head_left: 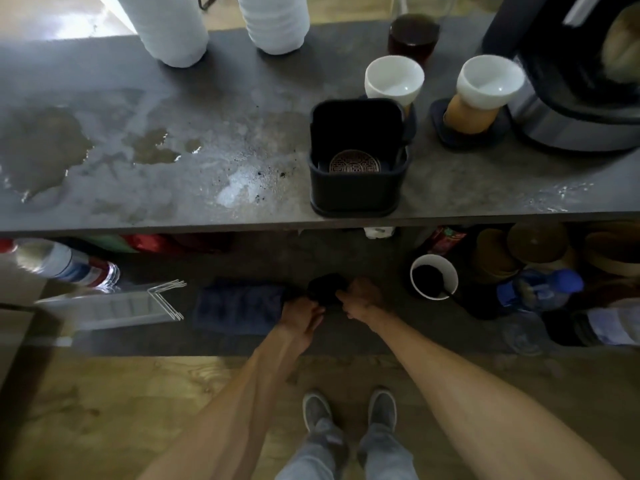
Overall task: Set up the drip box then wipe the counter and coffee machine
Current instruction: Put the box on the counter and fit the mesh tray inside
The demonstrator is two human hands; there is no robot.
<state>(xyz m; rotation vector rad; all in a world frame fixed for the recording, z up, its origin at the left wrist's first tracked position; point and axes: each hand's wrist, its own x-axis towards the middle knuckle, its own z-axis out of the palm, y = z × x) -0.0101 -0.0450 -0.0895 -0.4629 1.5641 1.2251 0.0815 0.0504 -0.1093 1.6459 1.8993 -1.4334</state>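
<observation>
The wet, stained grey counter carries the black drip box, two white cups, a coffee machine and white cup stacks.

Both bare arms reach forward and down, and the hands sit close together. The left hand has its fingers curled tight, pinching something dark. The right hand is just beside it, fingers curled too, holding the same dark thing. Two feet in grey shoes stand side by side below.
</observation>
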